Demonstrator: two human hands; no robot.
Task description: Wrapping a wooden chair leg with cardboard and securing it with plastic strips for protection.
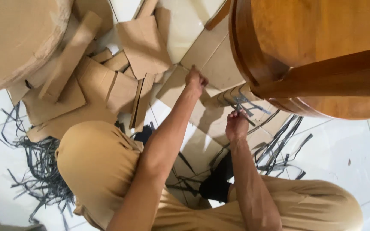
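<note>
My left hand (pixel 195 81) is closed on the far edge of a flat sheet of brown cardboard (pixel 217 64) that lies on the white tiled floor. My right hand (pixel 236 125) grips a grey metal tool, apparently scissors (pixel 241 105), whose blades point up at a corrugated edge of the cardboard beside the wooden furniture. Both forearms reach out between my knees in tan trousers (pixel 95 158). What lies under the blades is too small to make out.
A round wooden piece of furniture (pixel 317 51) overhangs the top right, close to my right hand. Several loose cardboard offcuts (pixel 108 81) are piled at the left, under a large round tan object (pixel 18 34). Thin dark strips (pixel 39 171) litter the floor on both sides.
</note>
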